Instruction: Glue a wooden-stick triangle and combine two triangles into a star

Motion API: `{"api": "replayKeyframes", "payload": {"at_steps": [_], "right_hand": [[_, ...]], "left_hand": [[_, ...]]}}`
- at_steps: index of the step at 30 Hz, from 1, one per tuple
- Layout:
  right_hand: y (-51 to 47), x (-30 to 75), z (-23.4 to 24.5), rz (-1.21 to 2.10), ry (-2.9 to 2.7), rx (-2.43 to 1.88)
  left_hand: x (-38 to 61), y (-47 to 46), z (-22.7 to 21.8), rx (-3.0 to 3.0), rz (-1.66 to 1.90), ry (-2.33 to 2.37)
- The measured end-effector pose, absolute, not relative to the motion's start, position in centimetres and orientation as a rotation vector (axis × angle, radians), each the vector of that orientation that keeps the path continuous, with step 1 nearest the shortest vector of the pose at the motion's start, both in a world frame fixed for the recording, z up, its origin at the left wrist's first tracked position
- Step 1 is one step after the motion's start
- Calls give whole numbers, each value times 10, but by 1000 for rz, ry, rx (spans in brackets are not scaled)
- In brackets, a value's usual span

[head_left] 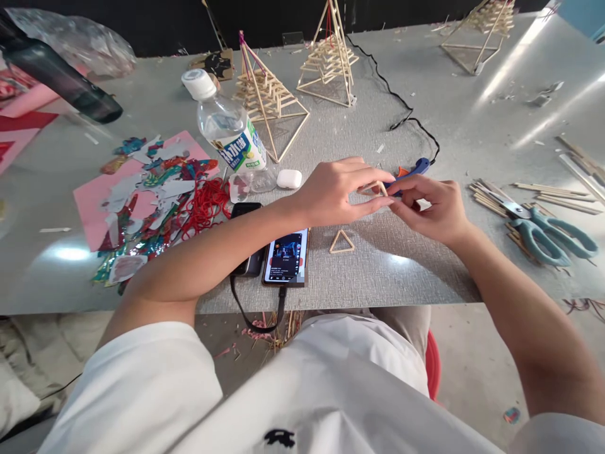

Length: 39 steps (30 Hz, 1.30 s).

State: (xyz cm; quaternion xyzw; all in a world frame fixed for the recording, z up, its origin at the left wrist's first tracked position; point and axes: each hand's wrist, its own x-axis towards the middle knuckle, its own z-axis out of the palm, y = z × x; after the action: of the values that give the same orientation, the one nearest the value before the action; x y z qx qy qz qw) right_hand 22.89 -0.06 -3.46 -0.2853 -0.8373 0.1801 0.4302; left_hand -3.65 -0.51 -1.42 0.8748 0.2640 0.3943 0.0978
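Observation:
My left hand (343,190) reaches over the table with thumb and fingers closed around a small piece made of wooden sticks (380,188). At that piece's right end, the thumb and forefinger of my right hand (430,203) are pinched together on it. Fingers cover much of the piece, so its full shape is hidden. Just behind my right hand lies a blue glue gun (420,169) with an orange part, its front partly covered. A small stick triangle (342,242) lies flat on the table below my hands.
Stick pyramids (270,94) stand at the back. A bottle (231,126), white earphone case (289,179), lit phone (285,255) and black power bank (246,261) are left of centre. Scissors (543,230) lie on loose sticks at right. Red string (208,205) and colourful scraps (137,214) spread left.

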Motion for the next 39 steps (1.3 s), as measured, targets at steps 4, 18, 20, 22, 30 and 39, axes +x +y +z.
{"api": "replayKeyframes", "payload": {"at_steps": [4, 18, 20, 22, 30, 39], "right_hand": [[-1, 231, -34, 376, -2006, -794], [11, 239, -28, 538, -1809, -917], [10, 240, -26, 567, -1807, -923], [9, 241, -24, 585, -1811, -935], [13, 243, -25, 625, -1803, -972], [17, 248, -26, 706, -1779, -974]], "left_hand": [[-25, -8, 1, 2563, 1139, 907], [1, 28, -2, 2317, 1226, 786], [-1, 28, -10, 2258, 1248, 772], [-3, 28, -16, 2225, 1240, 774], [-7, 31, -16, 2186, 1233, 842], [-8, 43, -17, 2014, 1207, 881]]}}
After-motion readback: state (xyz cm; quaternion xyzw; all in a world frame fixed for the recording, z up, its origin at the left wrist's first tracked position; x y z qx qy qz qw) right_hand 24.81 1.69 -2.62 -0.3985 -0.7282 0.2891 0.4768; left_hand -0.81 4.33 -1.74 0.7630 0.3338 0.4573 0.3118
